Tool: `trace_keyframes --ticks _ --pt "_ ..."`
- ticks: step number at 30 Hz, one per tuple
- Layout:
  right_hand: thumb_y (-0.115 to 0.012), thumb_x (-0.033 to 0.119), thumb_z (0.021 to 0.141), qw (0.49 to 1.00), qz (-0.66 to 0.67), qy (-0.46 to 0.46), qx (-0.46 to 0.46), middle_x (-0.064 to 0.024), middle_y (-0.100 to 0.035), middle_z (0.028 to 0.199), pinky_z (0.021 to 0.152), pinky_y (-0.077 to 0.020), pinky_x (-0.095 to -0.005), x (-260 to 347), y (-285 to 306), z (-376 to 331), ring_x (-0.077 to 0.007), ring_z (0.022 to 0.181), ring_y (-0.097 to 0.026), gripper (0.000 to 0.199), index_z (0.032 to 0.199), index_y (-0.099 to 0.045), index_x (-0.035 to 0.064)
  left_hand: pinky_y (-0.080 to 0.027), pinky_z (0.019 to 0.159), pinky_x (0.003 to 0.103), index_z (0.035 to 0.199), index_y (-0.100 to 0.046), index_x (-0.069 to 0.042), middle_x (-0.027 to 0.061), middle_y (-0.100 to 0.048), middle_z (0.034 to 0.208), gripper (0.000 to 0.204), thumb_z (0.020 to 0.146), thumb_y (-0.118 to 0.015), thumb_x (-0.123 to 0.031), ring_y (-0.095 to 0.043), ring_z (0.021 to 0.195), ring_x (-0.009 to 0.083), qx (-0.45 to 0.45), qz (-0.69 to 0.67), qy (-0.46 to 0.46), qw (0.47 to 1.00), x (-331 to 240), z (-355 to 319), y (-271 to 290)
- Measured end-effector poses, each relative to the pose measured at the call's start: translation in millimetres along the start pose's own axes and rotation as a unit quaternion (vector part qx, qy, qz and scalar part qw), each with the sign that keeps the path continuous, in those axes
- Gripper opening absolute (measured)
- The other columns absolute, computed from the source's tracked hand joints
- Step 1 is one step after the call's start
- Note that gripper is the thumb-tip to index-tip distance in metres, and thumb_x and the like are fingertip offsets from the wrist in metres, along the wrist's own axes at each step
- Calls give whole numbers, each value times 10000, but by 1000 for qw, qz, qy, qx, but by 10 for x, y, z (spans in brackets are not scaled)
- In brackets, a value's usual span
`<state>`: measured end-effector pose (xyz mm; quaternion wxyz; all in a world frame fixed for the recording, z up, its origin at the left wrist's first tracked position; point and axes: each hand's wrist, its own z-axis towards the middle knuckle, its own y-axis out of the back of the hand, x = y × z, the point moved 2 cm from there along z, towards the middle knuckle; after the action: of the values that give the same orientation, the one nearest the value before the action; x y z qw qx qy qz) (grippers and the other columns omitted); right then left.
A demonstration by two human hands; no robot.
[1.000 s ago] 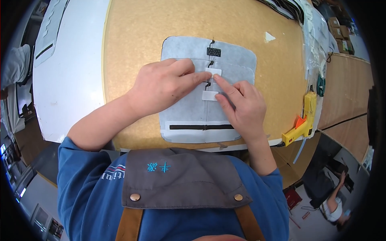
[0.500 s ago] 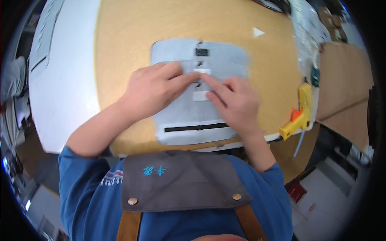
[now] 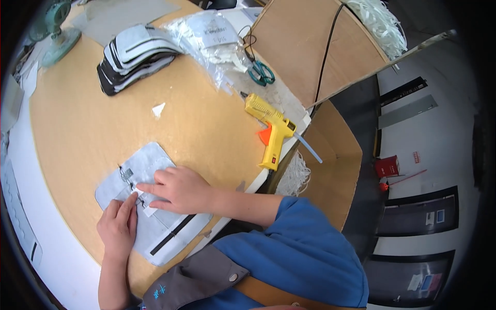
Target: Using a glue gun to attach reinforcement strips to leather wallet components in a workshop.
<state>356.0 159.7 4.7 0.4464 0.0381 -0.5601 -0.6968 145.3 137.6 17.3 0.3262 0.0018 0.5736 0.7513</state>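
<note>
A light grey fabric panel [image 3: 152, 160] lies flat on the tabletop in front of me. It carries a dark patch [image 3: 127, 174], a black strip [image 3: 170, 236] along its near edge, and two small white pieces in the middle. My left hand [image 3: 116, 227] touches the panel, its index finger stretched to the upper white piece, which is mostly covered. From the right, my right hand [image 3: 178, 190] points its index finger at the same spot, thumb apart beside the lower white piece [image 3: 149, 211]. Neither hand grips anything.
A yellow hot glue gun [image 3: 279, 132] with a glue stick lies at the table's right edge. Beyond it are green-handled scissors [image 3: 262, 74], plastic bags [image 3: 206, 31] and stacked panels [image 3: 137, 49]. A white scrap [image 3: 158, 109] sits mid-table; an open cardboard box [image 3: 336, 150] stands right.
The view has swung right, so panel and hands now appear lower left and turned. Both hands stay at the upper white piece; the stack and scissors have come into sight.
</note>
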Motion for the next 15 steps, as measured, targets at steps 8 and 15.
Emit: trace_keyframes --ticks 8,15 --pt "-693 303 865 999 8 -19 37 -48 -553 873 737 -486 -371 35 28 -18 -242 828 -578 370 1213 -667 178 -488 549 324 1043 -732 -145 27 -575 753 273 781 -737 -67 -599 646 194 -29 -12 -9 999 -41 -5 33" --pt "-669 231 904 970 79 -177 -147 -112 -660 1000 796 -519 -389 -116 506 -292 -296 910 -640 277 1145 -660 93 -461 544 303 1297 -580 -121 33 -533 708 495 820 -702 -65 -574 616 179 -18 -121 72 990 126 -99 107"
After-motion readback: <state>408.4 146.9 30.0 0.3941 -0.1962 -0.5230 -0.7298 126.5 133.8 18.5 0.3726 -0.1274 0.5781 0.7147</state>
